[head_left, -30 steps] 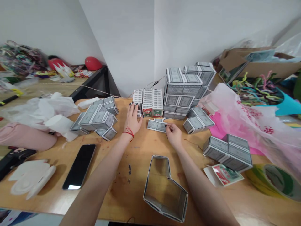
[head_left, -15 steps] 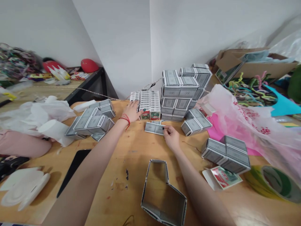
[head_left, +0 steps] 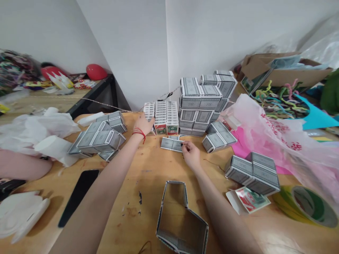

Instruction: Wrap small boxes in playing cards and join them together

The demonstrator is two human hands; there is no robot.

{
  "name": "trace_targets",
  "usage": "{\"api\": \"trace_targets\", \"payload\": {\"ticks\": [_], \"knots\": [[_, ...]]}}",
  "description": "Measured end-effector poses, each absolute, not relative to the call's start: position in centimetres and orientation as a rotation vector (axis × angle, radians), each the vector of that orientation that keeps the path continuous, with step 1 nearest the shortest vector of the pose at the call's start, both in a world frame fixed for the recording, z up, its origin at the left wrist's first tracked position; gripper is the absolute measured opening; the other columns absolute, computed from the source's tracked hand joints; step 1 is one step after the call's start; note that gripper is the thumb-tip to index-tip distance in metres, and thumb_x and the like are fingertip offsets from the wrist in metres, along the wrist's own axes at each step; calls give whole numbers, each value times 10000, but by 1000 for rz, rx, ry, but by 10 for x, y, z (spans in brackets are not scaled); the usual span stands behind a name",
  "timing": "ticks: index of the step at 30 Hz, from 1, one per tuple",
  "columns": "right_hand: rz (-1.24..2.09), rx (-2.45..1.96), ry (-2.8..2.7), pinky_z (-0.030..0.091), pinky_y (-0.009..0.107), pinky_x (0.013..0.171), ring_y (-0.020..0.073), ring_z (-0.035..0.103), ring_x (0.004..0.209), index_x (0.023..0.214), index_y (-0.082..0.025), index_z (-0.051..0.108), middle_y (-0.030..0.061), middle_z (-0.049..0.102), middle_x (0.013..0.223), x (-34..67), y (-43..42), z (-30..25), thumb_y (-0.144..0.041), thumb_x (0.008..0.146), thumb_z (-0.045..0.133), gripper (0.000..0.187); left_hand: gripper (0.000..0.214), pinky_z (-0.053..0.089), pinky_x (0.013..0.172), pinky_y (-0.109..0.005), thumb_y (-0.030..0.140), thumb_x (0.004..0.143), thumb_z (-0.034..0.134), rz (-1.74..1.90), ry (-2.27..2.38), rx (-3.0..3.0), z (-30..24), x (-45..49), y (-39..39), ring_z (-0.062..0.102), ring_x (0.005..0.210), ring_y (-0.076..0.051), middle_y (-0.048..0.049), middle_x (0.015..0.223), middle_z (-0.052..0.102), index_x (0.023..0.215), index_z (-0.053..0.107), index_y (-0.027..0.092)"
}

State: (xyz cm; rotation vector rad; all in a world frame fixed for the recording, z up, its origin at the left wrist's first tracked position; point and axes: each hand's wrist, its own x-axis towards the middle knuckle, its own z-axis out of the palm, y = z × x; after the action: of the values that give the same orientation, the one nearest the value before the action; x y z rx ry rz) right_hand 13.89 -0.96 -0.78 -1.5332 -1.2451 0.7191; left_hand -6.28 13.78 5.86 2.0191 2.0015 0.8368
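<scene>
My left hand (head_left: 143, 124) is closed around the near end of the leftmost row of playing-card boxes (head_left: 149, 108), its thumb on the right side and its other fingers partly hidden. Two more rows of card boxes (head_left: 166, 114) stand right beside it, red and green at their near ends. In front of them, my right hand (head_left: 191, 154) pinches the right end of a flat strip of grey-backed playing cards (head_left: 171, 144) low over the table. Nearer to me, between my forearms, stands an open, angular frame made of cards (head_left: 182, 233).
Stacked card-covered blocks (head_left: 200, 97) rise behind my right hand. More blocks lie at left (head_left: 99, 135) and right (head_left: 253, 173). An opened card box (head_left: 249, 199), a tape roll (head_left: 304, 204), a phone (head_left: 78, 197) and a pink-printed plastic bag (head_left: 262, 123) surround the work area.
My left hand has shifted left, from lying across the card-box rows to the leftmost row. My right hand still pinches the card strip. The view has turned slightly.
</scene>
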Motion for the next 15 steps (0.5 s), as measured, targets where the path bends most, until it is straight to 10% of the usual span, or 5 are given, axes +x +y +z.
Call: {"api": "trace_targets", "payload": {"ticks": [15], "knots": [[725, -1527, -1262, 326, 229, 466, 122, 438, 462, 851, -154, 595, -21, 490, 524, 139, -10, -9, -353, 743, 433, 278, 305, 421, 867, -342, 312, 773, 436, 947, 1911, 2015, 64, -93, 129, 557, 925, -204, -104, 987, 609, 968, 598, 142]]}}
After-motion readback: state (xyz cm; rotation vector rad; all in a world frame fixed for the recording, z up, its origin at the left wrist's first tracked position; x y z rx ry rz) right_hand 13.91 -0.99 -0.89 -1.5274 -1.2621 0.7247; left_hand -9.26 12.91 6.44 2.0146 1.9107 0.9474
